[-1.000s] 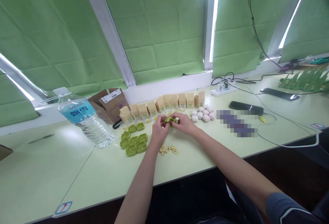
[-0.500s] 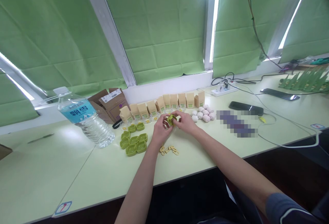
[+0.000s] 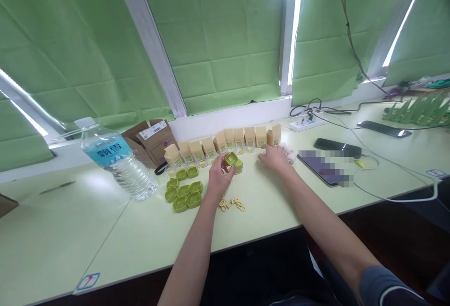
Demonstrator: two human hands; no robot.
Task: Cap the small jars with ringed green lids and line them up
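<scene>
Well left of the hands, note a large, clear plastic bottle (image 3: pixel 118 161), and beyond them a row of tan, box-shaped cartons (image 3: pixel 229 138) limiting forward reach. Expect light, stiff handling from the olive-green, square, plastic-looking cup (image 3: pixel 231 158) held in the left hand (image 3: pixel 220 174), best pinched at its outer walls. Beside the right hand (image 3: pixel 274 157), slightly parted with any hold impossible to tell, mind white, rounded lumps (image 3: pixel 290 157); nearer the body, small yellowish looped clips (image 3: pixel 240 204).

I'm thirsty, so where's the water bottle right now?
In the head view, the water bottle is at left on the table, beside the cardboard box and left of the green containers.
</scene>
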